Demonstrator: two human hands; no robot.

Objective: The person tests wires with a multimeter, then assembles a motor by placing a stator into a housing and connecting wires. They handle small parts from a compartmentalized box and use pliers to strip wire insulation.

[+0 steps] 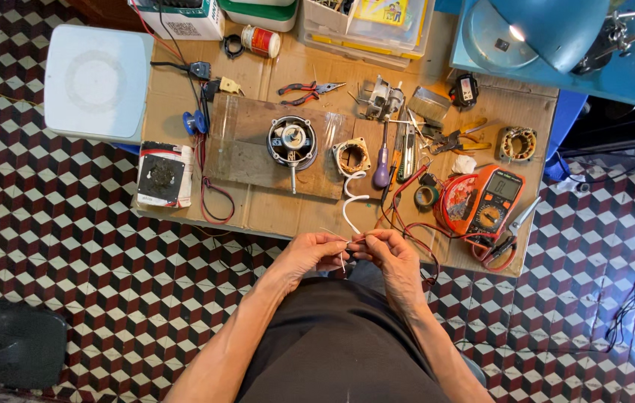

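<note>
just below the near edge of the cardboard-covered table [272, 213], your fingertips meet. your left hand [310, 252] pinches the white wire [349, 213] between thumb and forefinger, fingers curled shut around it. your right hand [390, 254] is closed the same way on the wire's end, touching the left hand's fingertips; a thin bare strand sticks out between them, too small to tell more.

from your fingers the white wire curls up over the table's edge to the small stator coil [352, 157], which lies on the wooden board [246, 149] near the table's middle. just left of that coil on the board sits the round motor housing [292, 142] with its shaft pointing toward you. right of the coil a purple-handled screwdriver [382, 170] lies. further right, near the table's right end, an orange multimeter [493, 198] rests, with a roll of tape [426, 196] just left of it. red pliers [306, 92] lie beyond the board.
</note>
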